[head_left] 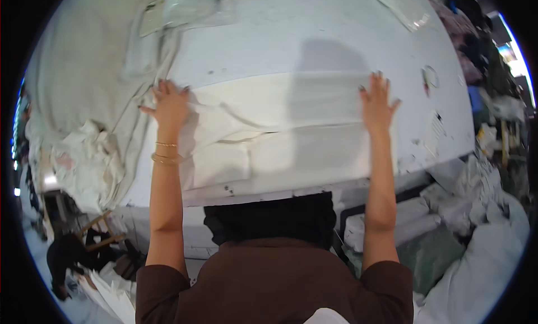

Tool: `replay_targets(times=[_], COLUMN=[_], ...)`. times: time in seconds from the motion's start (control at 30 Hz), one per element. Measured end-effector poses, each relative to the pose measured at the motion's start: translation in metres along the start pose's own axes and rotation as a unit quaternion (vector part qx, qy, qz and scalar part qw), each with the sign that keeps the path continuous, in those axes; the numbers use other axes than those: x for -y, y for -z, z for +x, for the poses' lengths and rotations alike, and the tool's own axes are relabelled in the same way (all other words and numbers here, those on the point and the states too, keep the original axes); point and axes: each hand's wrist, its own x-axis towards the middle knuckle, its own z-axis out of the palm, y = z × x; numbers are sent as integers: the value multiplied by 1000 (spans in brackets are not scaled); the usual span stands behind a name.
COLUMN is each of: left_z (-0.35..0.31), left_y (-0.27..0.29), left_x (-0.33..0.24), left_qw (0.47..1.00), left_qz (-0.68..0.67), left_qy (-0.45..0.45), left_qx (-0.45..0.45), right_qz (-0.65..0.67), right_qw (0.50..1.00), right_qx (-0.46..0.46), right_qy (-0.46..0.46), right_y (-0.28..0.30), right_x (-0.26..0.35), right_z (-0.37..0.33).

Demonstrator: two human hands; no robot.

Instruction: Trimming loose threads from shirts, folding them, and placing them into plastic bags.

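A white garment (pixel 325 147) lies flat across the table in front of me. Two long panels run side by side along it, like trouser legs, with a narrow gap between them. Creases and a folded squarish panel show towards its left end. My left hand (pixel 170 105), with gold bangles at the wrist, rests palm down at the garment's upper left end, fingers spread. At the right end my right hand (pixel 378 104) presses flat on the cloth, its fingers stretched away from me and the thumb out to the side. Neither hand grips anything.
Large pale cloth (pixel 84 60) covers the table's left side, with a crumpled white piece (pixel 87 161) nearer me. Clear plastic bags (pixel 190 4) lie at the back. Small scissors (pixel 427 80) sit at the right. Wrapped bundles (pixel 409 217) are below the table's right edge.
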Motion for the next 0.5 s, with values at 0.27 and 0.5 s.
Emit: replay_targets(times=[0.27, 0.5], left_z=[10, -1], left_y=[11, 3], left_x=[71, 53], left_qw=[933, 922], left_qz=[-327, -354], left_qy=[147, 120], left_qx=[-17, -100], right_qz=[31, 13], right_qw=[999, 999], right_qx=[11, 31], right_qy=[-8, -24], right_y=[11, 13], right_x=[-7, -20], right_z=[0, 7])
